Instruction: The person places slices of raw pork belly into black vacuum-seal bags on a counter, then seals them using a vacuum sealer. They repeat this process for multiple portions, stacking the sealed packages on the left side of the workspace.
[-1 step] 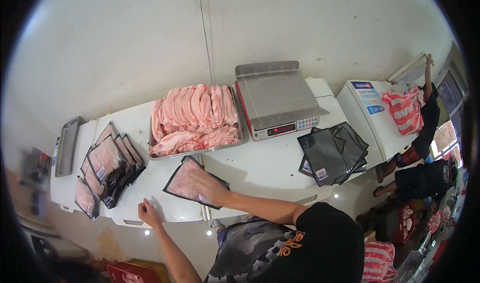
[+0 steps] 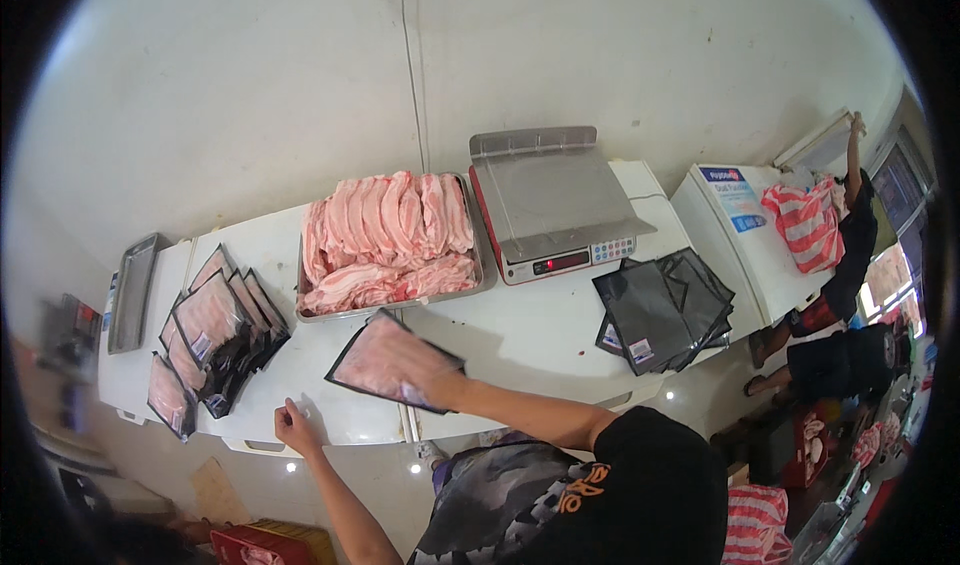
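My right hand (image 2: 449, 391) grips the right end of a black-edged clear pouch of sliced pork (image 2: 385, 358) over the white freezer top. Loosely curled, with nothing visible in it, my left hand (image 2: 294, 426) is at the front edge. Left of it lies a pile of filled pouches (image 2: 212, 315) of pink meat. Behind the held pouch is a metal tray (image 2: 487, 255) with rows of pork belly strips (image 2: 385, 215). To the right, flat unfilled black pouches (image 2: 665, 305) lie stacked.
A red digital scale (image 2: 560, 205) with a steel platform stands right of the tray. An upright metal tray (image 2: 132, 295) lies at the far left. On the right, another person (image 2: 855, 235) stands by a white freezer (image 2: 720, 230) bearing a striped bag (image 2: 805, 225). Red crates (image 2: 262, 543) are below.
The pouch under my right hand has shifted slightly, and my right hand now sits a little farther right, at its end. My left hand has barely moved.
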A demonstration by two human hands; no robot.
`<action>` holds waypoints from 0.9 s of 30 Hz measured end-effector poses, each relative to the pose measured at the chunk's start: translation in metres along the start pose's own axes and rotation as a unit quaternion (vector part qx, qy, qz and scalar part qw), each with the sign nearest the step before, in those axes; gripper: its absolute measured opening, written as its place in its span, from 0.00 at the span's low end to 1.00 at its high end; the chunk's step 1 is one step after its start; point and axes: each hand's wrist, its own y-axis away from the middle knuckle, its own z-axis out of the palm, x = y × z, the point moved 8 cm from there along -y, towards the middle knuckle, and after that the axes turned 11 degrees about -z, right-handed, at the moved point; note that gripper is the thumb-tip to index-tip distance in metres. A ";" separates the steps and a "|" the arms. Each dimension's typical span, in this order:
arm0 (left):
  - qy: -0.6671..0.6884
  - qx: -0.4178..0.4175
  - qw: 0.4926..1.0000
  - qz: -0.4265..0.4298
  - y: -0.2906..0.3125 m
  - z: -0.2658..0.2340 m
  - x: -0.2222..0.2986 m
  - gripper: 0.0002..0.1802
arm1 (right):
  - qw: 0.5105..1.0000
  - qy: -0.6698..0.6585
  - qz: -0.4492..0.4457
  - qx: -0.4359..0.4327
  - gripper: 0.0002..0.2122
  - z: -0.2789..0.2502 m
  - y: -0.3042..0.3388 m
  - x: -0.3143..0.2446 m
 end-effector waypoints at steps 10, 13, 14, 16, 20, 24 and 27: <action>0.056 -0.002 0.998 -0.017 0.005 -0.015 0.004 0.21 | 0.947 0.303 0.029 0.103 0.16 -0.281 -0.055 0.014; 0.051 -0.015 0.999 -0.007 0.009 0.006 0.019 0.20 | 0.862 0.449 0.194 0.131 0.17 -0.342 0.019 0.116; 0.060 -0.018 0.998 -0.008 0.008 0.006 0.019 0.20 | 0.842 0.427 0.298 0.141 0.17 -0.353 0.041 0.145; 0.063 -0.022 0.998 -0.020 0.006 0.001 0.010 0.20 | 0.833 0.388 0.345 0.191 0.17 -0.360 0.062 0.154; 0.039 -0.014 0.999 -0.031 0.010 -0.004 0.010 0.20 | 0.851 0.279 0.305 0.323 0.13 -0.342 0.087 0.099; 0.026 -0.042 0.998 -0.031 0.003 -0.004 0.012 0.20 | 0.871 0.403 0.122 0.255 0.10 -0.254 0.040 0.028; 0.036 -0.056 0.997 -0.042 0.004 0.001 0.009 0.20 | 0.931 0.285 0.101 0.204 0.10 -0.194 -0.008 0.041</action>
